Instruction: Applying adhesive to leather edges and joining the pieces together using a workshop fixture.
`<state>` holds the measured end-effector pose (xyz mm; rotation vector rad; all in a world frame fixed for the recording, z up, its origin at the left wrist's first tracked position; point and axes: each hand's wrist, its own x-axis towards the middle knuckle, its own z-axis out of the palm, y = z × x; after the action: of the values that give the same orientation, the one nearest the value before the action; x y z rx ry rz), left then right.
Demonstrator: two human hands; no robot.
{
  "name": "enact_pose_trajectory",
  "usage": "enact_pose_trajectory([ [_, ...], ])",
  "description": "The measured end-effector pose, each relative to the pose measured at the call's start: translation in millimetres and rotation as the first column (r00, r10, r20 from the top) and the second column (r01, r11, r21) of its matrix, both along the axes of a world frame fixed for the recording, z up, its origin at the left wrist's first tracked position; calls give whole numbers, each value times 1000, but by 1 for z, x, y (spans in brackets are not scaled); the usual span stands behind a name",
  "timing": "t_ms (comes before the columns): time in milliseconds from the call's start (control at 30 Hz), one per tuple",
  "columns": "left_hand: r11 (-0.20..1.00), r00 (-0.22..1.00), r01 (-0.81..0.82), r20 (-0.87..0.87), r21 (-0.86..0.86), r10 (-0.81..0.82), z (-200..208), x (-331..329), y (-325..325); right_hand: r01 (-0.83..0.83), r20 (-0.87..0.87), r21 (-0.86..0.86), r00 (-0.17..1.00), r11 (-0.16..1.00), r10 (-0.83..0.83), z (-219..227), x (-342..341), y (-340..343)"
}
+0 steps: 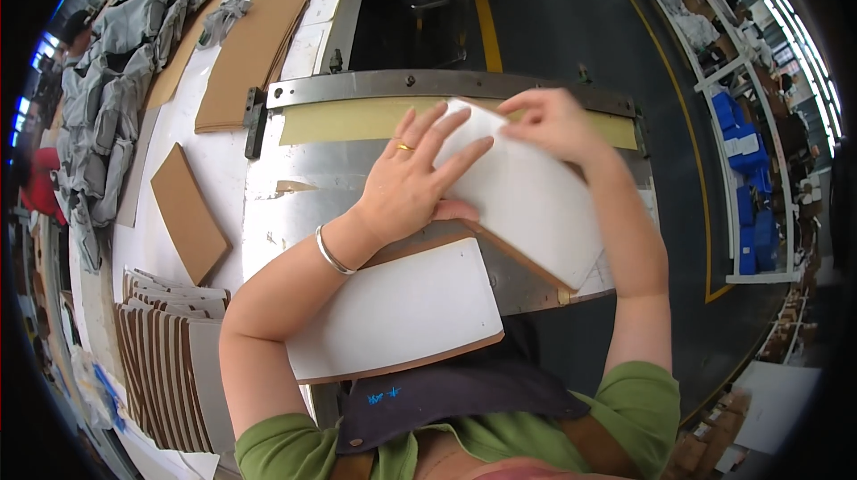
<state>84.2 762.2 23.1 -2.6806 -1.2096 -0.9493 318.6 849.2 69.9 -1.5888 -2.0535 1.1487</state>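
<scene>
White panel: the angled, brown-edged panel (536, 208) lies at 3 o'clock from the middle of the view, over the metal-topped desk (312, 203), between both hands.
Left grip: the left hand (397, 181) has its fingers spread wide over the panel's 10 o'clock edge, thumb alongside; it is not closed around anything.
Right grip: the right hand (553, 127), at 2 o'clock, has fingers curled and thumb drawn in at the panel's far edge; blur leaves it unclear whether they pinch the panel.
Weight and stiffness: probably light and fairly stiff, like board, and likely to bend or crease at the corners.
Surface: the smooth white face may slide under flat fingers.
Best hold: opposite long edges, thumbs beneath, clear of the corners.
Second panel: a similar one (393, 315) sits at 6 o'clock, partly covered by the left forearm.
Hard to see: the panel's underside, the right fingertips, and whatever part of the yellow strip (339, 121) lies behind the hands.
</scene>
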Motion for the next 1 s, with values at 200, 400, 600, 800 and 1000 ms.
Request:
enact_pose_trajectory([
  [200, 981, 874, -128, 484, 145, 43, 15, -27, 2, 300, -866, 146, 499, 943, -24, 61, 58, -16],
  [400, 990, 991, -126, -54, -70, 123, 29, -10, -8, 408, -705, -576, 191, 708, -683, -33, 3, -92],
  [600, 954, 924, -223, -357, -201, 141, -9, -14, -11, -248, -251, -318, 953, 915, 171, -3, 9, -112],
  [800, 930, 878, -340, -400, -140, 261, 0, 0, -15, -389, 516, 563, 855, 729, 58, -45, 6, -61],
  [1000, 923, 891, -335, -381, -187, 246, 5, -2, -15, -406, 529, 501, 843, 764, 101, -44, 7, -58],
])
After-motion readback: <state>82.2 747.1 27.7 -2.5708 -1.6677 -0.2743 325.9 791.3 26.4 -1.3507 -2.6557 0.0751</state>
